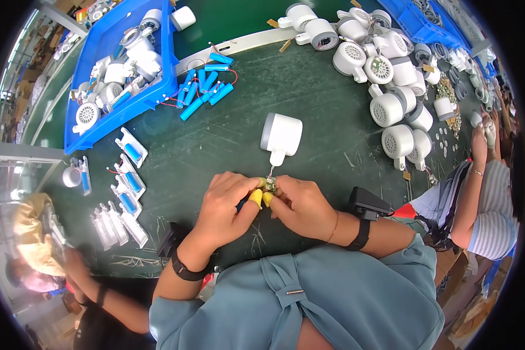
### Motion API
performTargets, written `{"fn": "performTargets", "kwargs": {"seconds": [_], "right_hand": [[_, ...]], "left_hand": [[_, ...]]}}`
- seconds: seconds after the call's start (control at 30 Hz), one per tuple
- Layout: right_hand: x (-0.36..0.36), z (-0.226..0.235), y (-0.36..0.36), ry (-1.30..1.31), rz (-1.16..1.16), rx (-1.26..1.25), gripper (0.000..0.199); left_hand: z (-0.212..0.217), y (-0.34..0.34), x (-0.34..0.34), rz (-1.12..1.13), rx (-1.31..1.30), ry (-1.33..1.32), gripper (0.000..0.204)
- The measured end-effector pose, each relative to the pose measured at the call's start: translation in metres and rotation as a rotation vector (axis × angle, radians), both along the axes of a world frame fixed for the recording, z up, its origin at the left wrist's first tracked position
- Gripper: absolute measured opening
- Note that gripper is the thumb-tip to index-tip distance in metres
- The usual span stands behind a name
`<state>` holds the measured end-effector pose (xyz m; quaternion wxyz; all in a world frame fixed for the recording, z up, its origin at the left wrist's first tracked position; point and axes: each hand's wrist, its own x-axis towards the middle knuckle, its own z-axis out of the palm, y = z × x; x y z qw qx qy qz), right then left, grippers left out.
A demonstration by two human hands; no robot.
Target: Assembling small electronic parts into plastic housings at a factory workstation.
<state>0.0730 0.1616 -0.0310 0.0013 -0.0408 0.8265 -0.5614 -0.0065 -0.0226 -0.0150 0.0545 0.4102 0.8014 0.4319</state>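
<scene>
A small green circuit board [270, 184] is pinched between the fingertips of both hands, low in the middle of the table. My left hand [224, 204] closes on it from the left, and my right hand [302, 204] from the right. Yellow finger cots cover several fingertips. Thin wires run up from the board to a white fan head [286, 134] with a grey rim, which lies on its side just beyond my hands. Something dark blue shows under my left fingers, too hidden to name.
Blue cylindrical batteries [201, 87] with red wires lie beside a blue bin [172, 52] of white parts. White handle shells [135, 184], some with batteries, lie on the left. Many fan heads [385, 111] crowd the far right. Co-workers' arms [478, 146] show at both sides.
</scene>
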Motion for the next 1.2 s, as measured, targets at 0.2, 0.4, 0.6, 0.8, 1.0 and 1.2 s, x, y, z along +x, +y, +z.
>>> {"fn": "performTargets", "kwargs": {"seconds": [0.2, 0.4, 0.6, 0.8, 1.0, 1.2], "right_hand": [[-0.003, 0.000, 0.000, 0.081, -0.043, 0.113, 0.016], [-0.005, -0.002, 0.000, 0.092, -0.057, 0.105, 0.019], [-0.005, 0.006, -0.001, 0.030, -0.040, 0.071, 0.018], [-0.003, 0.001, 0.000, -0.047, -0.075, 0.043, 0.017], [-0.005, -0.004, 0.000, -0.003, -0.074, 0.096, 0.013], [0.005, 0.014, 0.005, 0.029, -0.034, 0.160, 0.019]], "left_hand": [[0.006, 0.009, 0.003, 0.026, -0.061, -0.076, 0.025], [0.009, 0.017, 0.004, 0.110, -0.129, -0.216, 0.019], [0.002, 0.020, 0.004, 0.136, -0.053, -0.224, 0.015], [-0.003, 0.022, 0.005, 0.152, -0.023, -0.220, 0.013], [0.004, 0.018, 0.007, 0.121, -0.074, -0.175, 0.018], [0.035, -0.049, 0.029, 0.504, -0.328, 0.265, 0.035]]}}
